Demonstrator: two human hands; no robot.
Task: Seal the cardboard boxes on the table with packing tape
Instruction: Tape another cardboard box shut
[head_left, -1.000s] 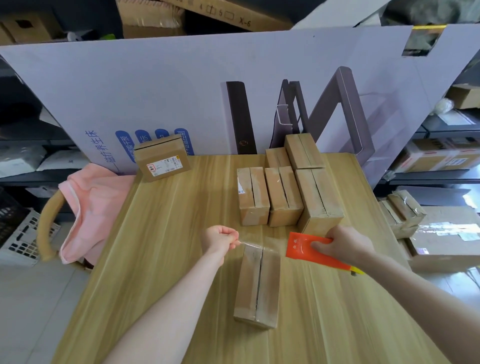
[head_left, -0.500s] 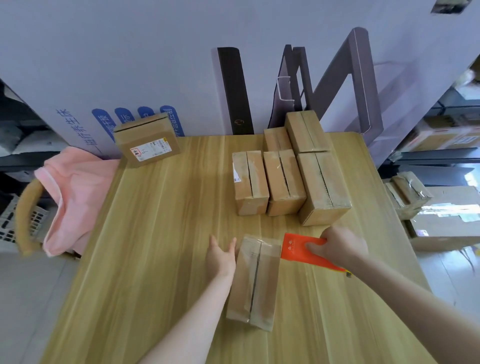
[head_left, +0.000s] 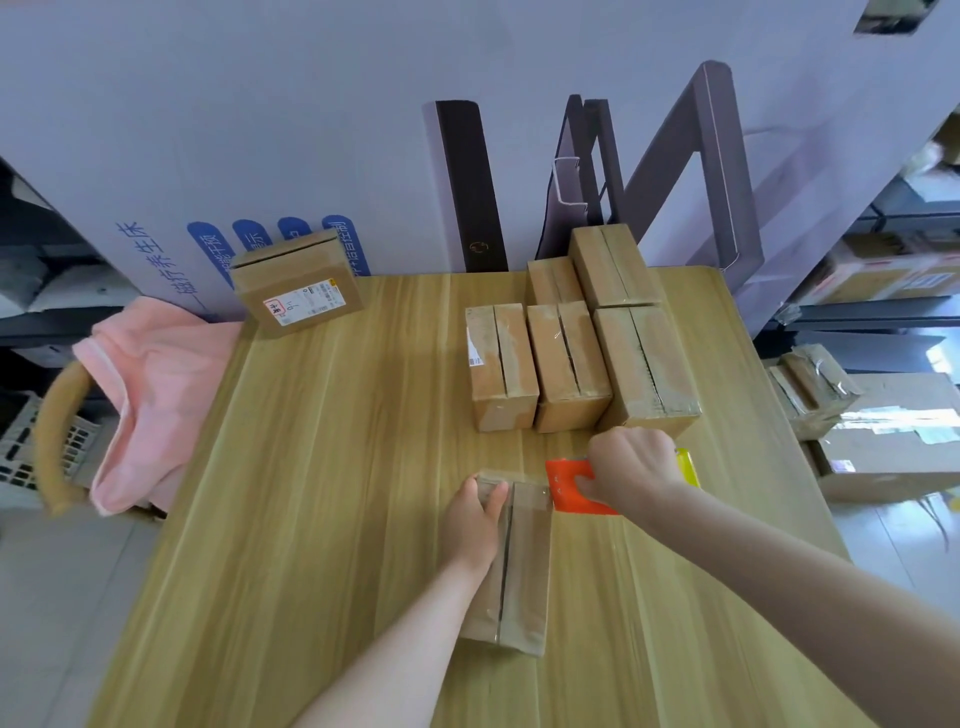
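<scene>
A pale wooden table (head_left: 311, 519) stretches out in front of me. Under my left hand (head_left: 475, 519) a long cardboard box (head_left: 524, 571) lies lengthwise toward me. Just beyond my right hand (head_left: 631, 470), which grips an orange tape dispenser (head_left: 569, 486), a cluster of five boxes (head_left: 569, 364) stands packed together. Far left of my grip, at the back corner, a labelled box (head_left: 296, 288) sits tilted.

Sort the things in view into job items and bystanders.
Job: long brown cardboard box pressed by the left hand; orange plastic tape dispenser gripped by the right hand; five grouped brown cardboard boxes; labelled brown cardboard box.
Lying about: pink fabric cloth beside the wooden table; large white printed carton.
</scene>
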